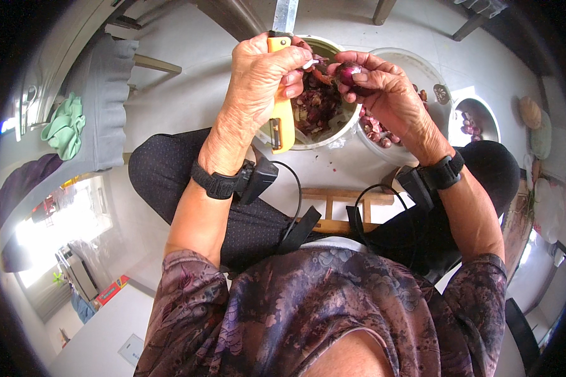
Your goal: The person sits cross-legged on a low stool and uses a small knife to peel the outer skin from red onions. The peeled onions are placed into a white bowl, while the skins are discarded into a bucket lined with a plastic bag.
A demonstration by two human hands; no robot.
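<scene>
My left hand (259, 77) is closed around the yellow handle of a knife (284, 123), its blade pointing away from me; the handle's near end has a peeler slot. Between that hand's thumb and fingers is a small pale scrap, perhaps a shallot tip. My right hand (387, 89) grips a purple-red shallot (348, 74) in its fingertips, a short way right of the scrap. Both hands are above a pale bucket (338, 139) that holds dark shallot skins (313, 106). Partly covered by my right hand, a wide whitish tub (417, 61) contains several small shallots (379, 129).
A metal bowl (493, 118) with a few shallots (470, 127) stands beyond the tub at right. Below the hands is a low wooden piece (344, 195) between my knees. Furniture legs (383, 10) rise at the far side. A green cloth (66, 127) hangs at left.
</scene>
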